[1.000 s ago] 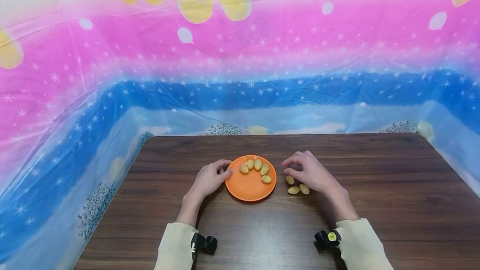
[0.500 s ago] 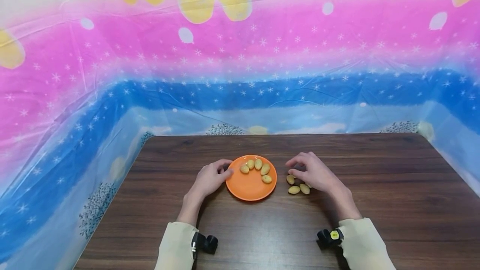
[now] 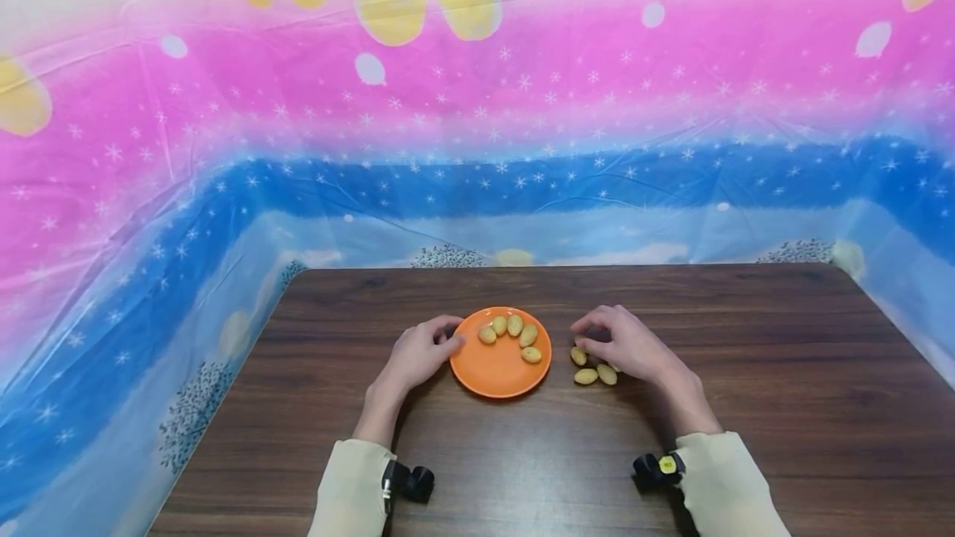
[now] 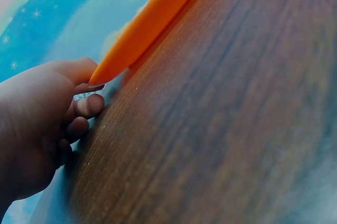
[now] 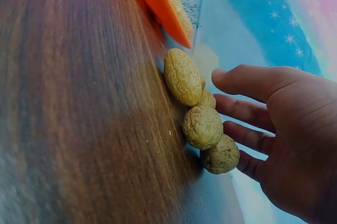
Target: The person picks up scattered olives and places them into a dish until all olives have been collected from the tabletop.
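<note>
My left hand [image 3: 419, 355] holds the left rim of an orange plate [image 3: 496, 375], its thumb at the edge in the left wrist view. Several small wrinkled yellow potatoes [image 3: 515, 325] lie in a curve along the plate's back and right side. To the right of the plate, my right hand [image 3: 622, 344] hovers low over a loose cluster of similar potatoes [image 5: 182, 78]. Its thumb [image 5: 226, 78] is apart from the other fingers [image 5: 247, 112], which extend behind the cluster in the right wrist view. Part of the cluster is hidden under this hand in the head view.
Everything rests on a dark wood-grain table [image 3: 492, 471] with rounded back corners. Behind it hangs a pink and blue printed cloth [image 3: 477, 147]. Both wrists carry small black cameras [image 3: 413, 484], below cream sleeves.
The right hand has shifted slightly right and toward me over the loose potatoes, its fingers staying spread. The left hand and the plate stay nearly in place.
</note>
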The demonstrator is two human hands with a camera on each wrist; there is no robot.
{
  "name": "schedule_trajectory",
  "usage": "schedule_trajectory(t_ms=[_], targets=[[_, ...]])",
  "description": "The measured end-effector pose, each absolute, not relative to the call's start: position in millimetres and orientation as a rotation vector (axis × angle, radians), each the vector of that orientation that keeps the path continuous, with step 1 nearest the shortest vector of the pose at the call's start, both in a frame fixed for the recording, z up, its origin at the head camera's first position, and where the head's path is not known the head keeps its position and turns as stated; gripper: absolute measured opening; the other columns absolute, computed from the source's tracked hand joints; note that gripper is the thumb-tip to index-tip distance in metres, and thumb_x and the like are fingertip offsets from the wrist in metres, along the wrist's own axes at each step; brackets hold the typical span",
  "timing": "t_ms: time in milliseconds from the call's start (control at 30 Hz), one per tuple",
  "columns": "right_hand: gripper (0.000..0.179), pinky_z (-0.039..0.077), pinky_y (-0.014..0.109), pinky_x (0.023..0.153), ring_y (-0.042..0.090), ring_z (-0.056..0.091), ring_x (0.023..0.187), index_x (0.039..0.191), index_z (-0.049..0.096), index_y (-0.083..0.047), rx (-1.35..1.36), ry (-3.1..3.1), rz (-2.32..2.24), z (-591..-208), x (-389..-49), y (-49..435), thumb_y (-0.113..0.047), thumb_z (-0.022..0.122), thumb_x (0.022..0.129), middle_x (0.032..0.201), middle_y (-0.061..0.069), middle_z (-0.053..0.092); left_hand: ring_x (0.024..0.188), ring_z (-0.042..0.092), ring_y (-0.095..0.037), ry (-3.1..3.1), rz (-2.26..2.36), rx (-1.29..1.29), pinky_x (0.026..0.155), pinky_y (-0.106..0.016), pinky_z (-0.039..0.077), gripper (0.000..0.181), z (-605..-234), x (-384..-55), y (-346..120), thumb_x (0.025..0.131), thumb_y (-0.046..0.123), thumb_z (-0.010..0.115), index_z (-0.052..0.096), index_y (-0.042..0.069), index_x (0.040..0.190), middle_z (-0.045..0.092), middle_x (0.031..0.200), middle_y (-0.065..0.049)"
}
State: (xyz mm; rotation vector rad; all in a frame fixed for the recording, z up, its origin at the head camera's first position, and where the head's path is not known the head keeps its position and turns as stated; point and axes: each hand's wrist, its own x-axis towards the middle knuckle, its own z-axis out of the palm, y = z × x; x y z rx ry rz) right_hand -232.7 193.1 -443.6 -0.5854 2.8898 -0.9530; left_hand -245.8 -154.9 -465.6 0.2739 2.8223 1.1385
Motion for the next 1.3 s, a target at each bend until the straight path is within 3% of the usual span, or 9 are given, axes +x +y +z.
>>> schedule_trajectory(t_ms=[467, 767, 1067, 1300], targets=[[0.026, 0.044, 0.052, 0.098, 0.029, 0.054, 0.118, 0.121, 0.071, -0.016, -0.596, 2.860, -0.958, -442.7, -232.8, 197.9, -0.024, 0.065, 0.096, 0.121, 0.005, 0.066, 0.066, 0.050, -0.017, 2.828, 1.136, 0.292, 0.060, -0.029, 0.035, 0.036, -466.0, -245.9, -153.5, 0.098, 0.042, 0.060, 0.064, 0.027, 0.130, 0.054, 0.076, -0.001], [0.030, 0.047, 0.046, 0.091, 0.025, 0.056, 0.109, 0.125, 0.069, -0.013, -0.661, 2.820, -0.944, -443.9, -231.7, 200.6, -0.014, 0.065, 0.095, 0.122, 0.007, 0.064, 0.064, 0.049, -0.017, 2.831, 1.130, 0.301, 0.059, -0.028, 0.034, 0.037, -465.9, -245.5, -153.9, 0.098, 0.042, 0.060, 0.063, 0.026, 0.131, 0.054, 0.074, 0.000], [0.030, 0.045, 0.051, 0.096, 0.028, 0.054, 0.116, 0.125, 0.069, -0.016, -0.652, 2.815, -0.951, -445.7, -231.9, 202.5, -0.015, 0.064, 0.095, 0.124, 0.007, 0.064, 0.064, 0.049, -0.017, 2.832, 1.128, 0.303, 0.058, -0.028, 0.033, 0.038, -465.8, -244.6, -154.9, 0.098, 0.041, 0.060, 0.063, 0.025, 0.132, 0.054, 0.074, 0.000], [0.030, 0.046, 0.048, 0.093, 0.025, 0.054, 0.113, 0.124, 0.069, -0.016, -0.655, 2.821, -0.944, -449.2, -234.1, 202.9, -0.014, 0.063, 0.095, 0.124, 0.006, 0.064, 0.064, 0.049, -0.017, 2.830, 1.128, 0.291, 0.059, -0.028, 0.034, 0.038, -465.2, -244.9, -155.4, 0.098, 0.043, 0.060, 0.063, 0.026, 0.132, 0.054, 0.074, 0.000]])
